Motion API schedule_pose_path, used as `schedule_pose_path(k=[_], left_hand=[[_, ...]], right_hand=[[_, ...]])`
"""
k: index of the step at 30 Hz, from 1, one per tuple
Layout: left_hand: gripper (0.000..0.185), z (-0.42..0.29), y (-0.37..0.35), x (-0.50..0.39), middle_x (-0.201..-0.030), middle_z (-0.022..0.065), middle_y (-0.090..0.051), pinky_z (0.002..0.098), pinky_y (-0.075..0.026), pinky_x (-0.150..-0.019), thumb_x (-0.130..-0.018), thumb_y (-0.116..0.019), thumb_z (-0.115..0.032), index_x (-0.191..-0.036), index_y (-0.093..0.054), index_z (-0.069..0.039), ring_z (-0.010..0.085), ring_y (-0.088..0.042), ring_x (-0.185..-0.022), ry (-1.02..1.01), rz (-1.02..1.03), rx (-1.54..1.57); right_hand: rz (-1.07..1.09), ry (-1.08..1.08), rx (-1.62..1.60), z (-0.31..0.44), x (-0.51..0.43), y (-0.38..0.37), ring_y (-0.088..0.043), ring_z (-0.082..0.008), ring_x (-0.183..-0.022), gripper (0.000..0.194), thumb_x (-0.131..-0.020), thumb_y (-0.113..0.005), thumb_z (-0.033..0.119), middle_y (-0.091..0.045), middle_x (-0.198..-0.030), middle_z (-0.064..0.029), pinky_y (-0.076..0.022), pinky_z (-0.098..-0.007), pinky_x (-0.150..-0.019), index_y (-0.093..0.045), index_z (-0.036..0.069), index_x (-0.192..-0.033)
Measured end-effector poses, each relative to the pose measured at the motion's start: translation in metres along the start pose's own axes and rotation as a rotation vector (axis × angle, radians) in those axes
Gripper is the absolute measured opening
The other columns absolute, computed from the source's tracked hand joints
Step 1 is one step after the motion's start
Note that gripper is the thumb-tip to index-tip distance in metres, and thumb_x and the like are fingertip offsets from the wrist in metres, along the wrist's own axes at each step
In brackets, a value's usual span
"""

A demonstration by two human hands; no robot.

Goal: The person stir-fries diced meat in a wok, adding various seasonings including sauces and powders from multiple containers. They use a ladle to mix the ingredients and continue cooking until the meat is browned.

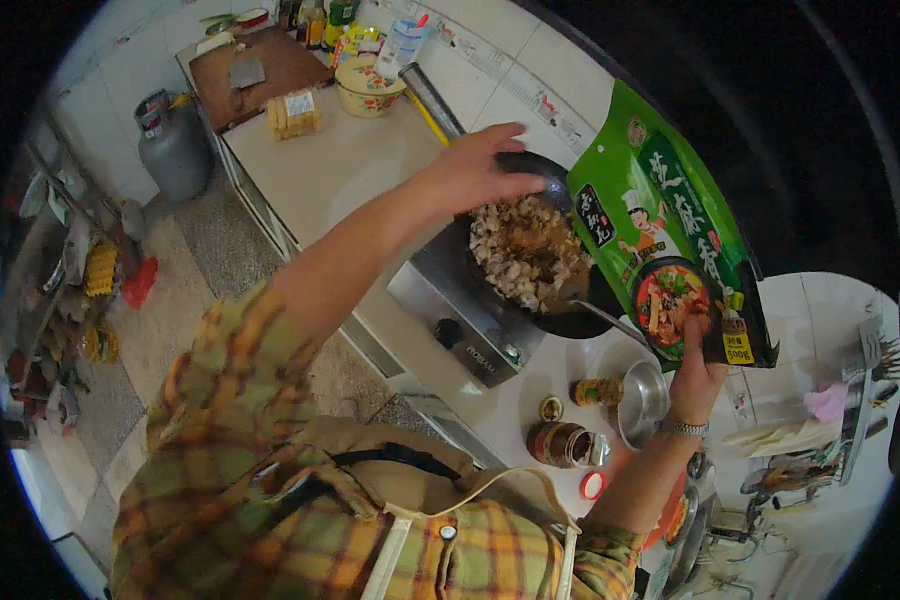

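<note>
A black wok (570,322) stands on a gas stove (472,330) and holds chunks of browned food (525,255). My left hand (487,172) is over the wok's upper left rim, fingers apart, with nothing seen in its grasp. On the right, my right hand (701,371) grips the lower edge of a large green food packet (645,195), its printed front facing the camera. The packet overlaps the wok's right side; its opening is not visible. A metal utensil handle (615,319) runs from the food to beneath the packet.
An open glass jar (562,444), a smaller jar (596,391), a red-rimmed lid (592,485) and a metal bowl (643,405) stand below the wok. Farther left are an enamel bowl (367,90), packaged rolls (294,116) and a cutting board (285,64). A gas cylinder (172,150) stands on the floor.
</note>
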State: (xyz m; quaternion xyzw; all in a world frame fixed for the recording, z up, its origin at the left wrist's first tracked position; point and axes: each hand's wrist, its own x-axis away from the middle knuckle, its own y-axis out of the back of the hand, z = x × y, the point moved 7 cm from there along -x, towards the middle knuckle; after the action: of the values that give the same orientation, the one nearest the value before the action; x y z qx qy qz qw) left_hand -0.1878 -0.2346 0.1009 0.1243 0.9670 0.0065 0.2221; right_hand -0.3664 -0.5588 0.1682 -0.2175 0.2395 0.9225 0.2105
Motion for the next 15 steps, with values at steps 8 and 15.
schedule_pose_path(k=[8, 15], left_hand=[[0.025, -0.044, -0.097, -0.081, -0.086, 0.0005, -0.068, 0.0242, -0.046, -0.071, -0.086, -0.073, -0.020, -0.103, -0.070, -0.002, 0.0066, -0.055, -0.077, -0.062, 0.410, -0.133], [0.026, -0.036, -0.109, -0.073, -0.075, 0.0074, -0.068, 0.0305, -0.050, -0.066, -0.080, -0.075, -0.028, -0.091, -0.071, -0.005, 0.0145, -0.063, -0.068, -0.108, 0.367, -0.177]], right_hand=[[0.033, -0.148, 0.053, -0.015, 0.011, 0.030, -0.061, -0.0176, -0.103, 0.050, -0.083, -0.078, 0.013, -0.063, -0.118, -0.0100, -0.0471, -0.0314, -0.094, -0.055, -0.004, -0.124], [0.054, -0.169, 0.105, -0.025, 0.008, 0.034, -0.061, -0.0161, -0.102, 0.049, -0.080, -0.079, 0.010, -0.063, -0.117, -0.0088, -0.0479, -0.0306, -0.092, -0.056, -0.003, -0.121]])
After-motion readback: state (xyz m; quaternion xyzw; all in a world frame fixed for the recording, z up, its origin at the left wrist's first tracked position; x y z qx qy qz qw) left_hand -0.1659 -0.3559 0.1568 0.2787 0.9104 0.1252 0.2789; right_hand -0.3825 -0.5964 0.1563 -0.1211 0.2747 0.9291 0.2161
